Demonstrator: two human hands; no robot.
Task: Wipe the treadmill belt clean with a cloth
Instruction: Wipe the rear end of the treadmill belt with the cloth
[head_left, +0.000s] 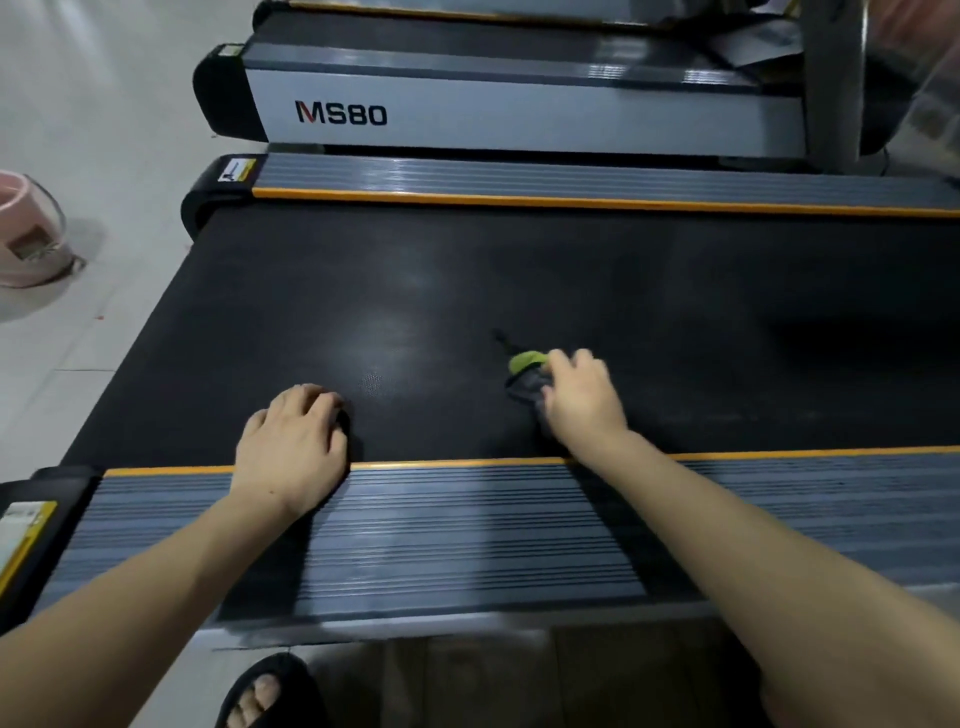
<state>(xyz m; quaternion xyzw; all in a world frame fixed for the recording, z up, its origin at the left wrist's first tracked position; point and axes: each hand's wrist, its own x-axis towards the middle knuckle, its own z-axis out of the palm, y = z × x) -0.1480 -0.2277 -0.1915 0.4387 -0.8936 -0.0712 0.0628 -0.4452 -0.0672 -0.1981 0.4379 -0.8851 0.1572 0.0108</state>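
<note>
- Lying bunched on the treadmill belt (467, 291), a small grey cloth (525, 385) with a green patch sits toward the belt's near edge, right of the belt's middle as seen.
- Right hand (582, 397): fingers curled over the cloth, gripping it and holding it against the belt surface; part of the cloth is hidden under the palm.
- Left hand (293, 441): resting palm-down across the near orange edge strip (457, 463), fingers loosely bent with their tips on the belt, holding nothing. It is well apart from the cloth, to its left.
- Belt surface: black, textured, with a pale sheen left of centre.
- Near side rail (467, 530): grey, ribbed, running along the belt's near edge; both forearms cross over it.
- Far side rail (519, 179): grey, ribbed, with an orange strip along the belt's far edge; a yellow label at its left end.
- Second treadmill (519, 111) stands just beyond the far rail, side panel marked "MS80".
- Pink container (26, 234) on the pale floor (93, 104), well off the belt's left end.
- Foot in a black sandal (265, 693) at the bottom edge of view, on the near side of the treadmill.
</note>
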